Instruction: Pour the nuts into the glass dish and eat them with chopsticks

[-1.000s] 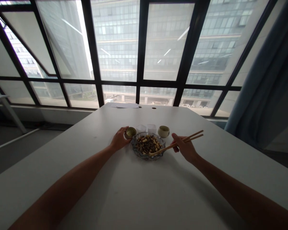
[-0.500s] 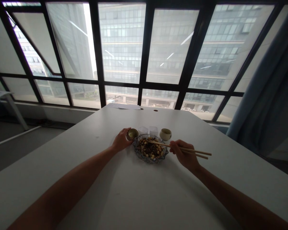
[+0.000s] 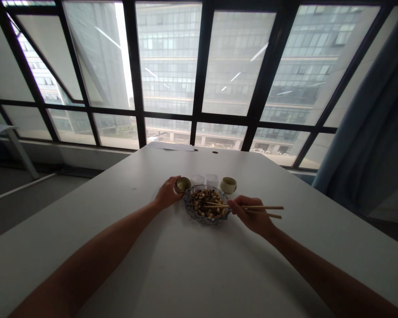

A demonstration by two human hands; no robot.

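My left hand (image 3: 167, 193) is closed around a small olive-coloured cup (image 3: 183, 184), tilted so that its inside faces me, at the left rim of a scalloped glass bowl (image 3: 199, 218). Mixed nuts and dark seeds (image 3: 212, 196) fill the bowl; the single kinds are too small to tell. A pair of wooden chopsticks (image 3: 263, 207) is gripped in my right hand (image 3: 250, 214), at the bowl's right side. The chopstick tips reach into the nuts near the middle, and I cannot tell whether they pinch one.
Behind the bowl stand two clear plastic cups (image 3: 211, 180) and a second small pale-green cup (image 3: 228, 185). Papers (image 3: 172, 146) lie at the far end of the white table (image 3: 199, 269). Beyond are windows, with a blue curtain (image 3: 361, 123) at right.
My right hand has shifted slightly left and the chopsticks have turned, their tips lower in the bowl and their rear ends further left. My left hand and the cup stay put.
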